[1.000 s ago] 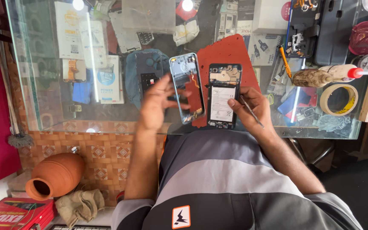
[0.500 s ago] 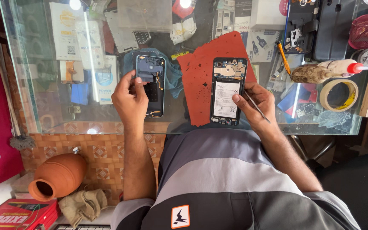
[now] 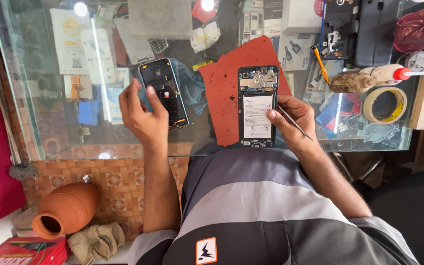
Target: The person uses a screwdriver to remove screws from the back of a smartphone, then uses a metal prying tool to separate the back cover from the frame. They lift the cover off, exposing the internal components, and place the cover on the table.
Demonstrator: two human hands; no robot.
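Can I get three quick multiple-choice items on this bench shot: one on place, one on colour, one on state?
1. Where does the opened phone lie?
A. On the red mat
B. On the floor tiles
C. Inside the clay pot

2. What colour is the cap on the glue bottle?
A. Green
B. Red
C. Black

3. What is the left hand doing?
A. Gripping the tape roll
B. Resting flat on the shirt
C. Fingers at the edge of the detached back cover

Answers:
1. A, the phone sits on the red mat on the glass counter, with the right hand beside it holding thin tweezers.
2. B, the nozzle cap at the bottle's right end is red.
3. C, the fingers touch the back cover lying over a blue cloth.
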